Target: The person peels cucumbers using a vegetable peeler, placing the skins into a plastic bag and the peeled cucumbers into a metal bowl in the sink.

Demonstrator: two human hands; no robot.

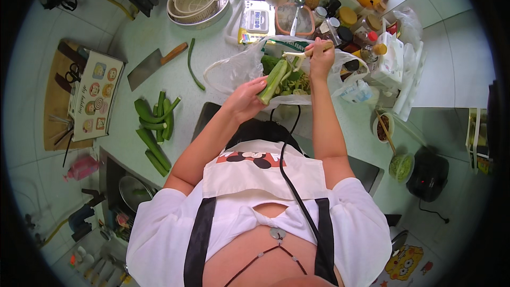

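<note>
My left hand (247,99) is closed round the lower part of a long green gourd (274,82), tilted upward, its skin pale and streaked as if partly peeled. In my right hand (320,62) is a peeler (297,55) with a wooden handle and a whitish head. That head is beside the gourd's upper end; I cannot tell whether it touches. Beneath both hands a clear plastic bag (225,72) lies spread open, with green peelings (299,85) in it. Several dark green gourds (159,119) are piled on the counter to the left.
A cleaver (146,70) and a thin green strip (192,66) lie on the left counter. Behind stand nested strainers (196,0), a wipes pack (257,21) and an orange-rimmed container (297,19). Bottles and jars (340,32) crowd the right back. A sink (114,172) is at lower left.
</note>
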